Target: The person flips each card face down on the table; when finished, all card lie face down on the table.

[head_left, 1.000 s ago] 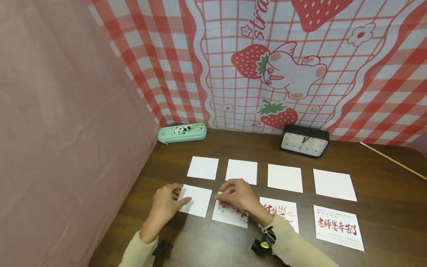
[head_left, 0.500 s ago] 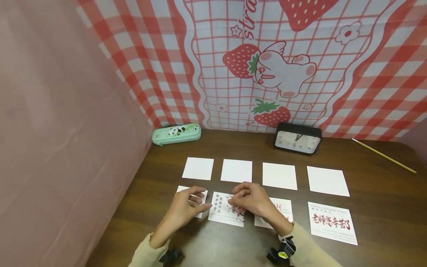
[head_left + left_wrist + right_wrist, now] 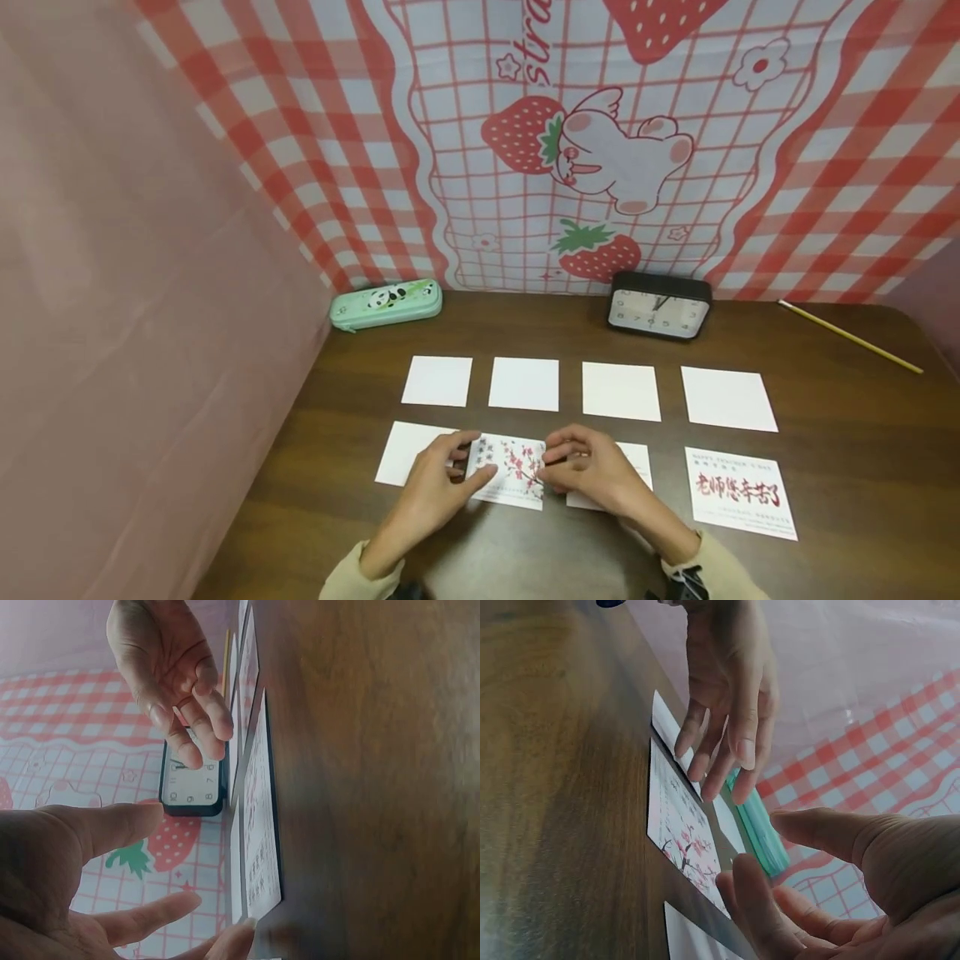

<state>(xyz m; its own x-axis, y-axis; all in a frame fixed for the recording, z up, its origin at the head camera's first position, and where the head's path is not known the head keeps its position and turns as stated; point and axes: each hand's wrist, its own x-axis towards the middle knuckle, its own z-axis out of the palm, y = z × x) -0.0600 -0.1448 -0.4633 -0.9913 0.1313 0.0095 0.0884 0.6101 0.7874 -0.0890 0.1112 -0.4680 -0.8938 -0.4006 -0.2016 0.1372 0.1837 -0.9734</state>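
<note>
A card with red blossoms and dark lettering [image 3: 513, 479] lies face up in the front row, between my two hands. My left hand [image 3: 437, 481] is at its left edge, thumb and fingers spread apart; in the left wrist view a fingertip [image 3: 241, 939] comes right at the card's corner. On the opposite side, my right hand [image 3: 600, 471] has loosely bent fingers close to the right edge. Both hands hold nothing. A blank white card [image 3: 393, 454] is partly hidden behind the left hand, and another card [image 3: 640, 460] is largely covered by the right.
Farther right lies a card with large red lettering [image 3: 738, 496]. Several blank cards [image 3: 523, 384] form a back row. Behind them are a mint pencil case [image 3: 386, 305], a black clock [image 3: 660, 306] and a yellow stick [image 3: 851, 336]. Checked cloth [image 3: 330, 150] hangs behind the brown table [image 3: 495, 567].
My left hand has moved right, from the blank card to the blossom card's left edge. My right hand has shifted from over the blossom card to its right edge, uncovering the print.
</note>
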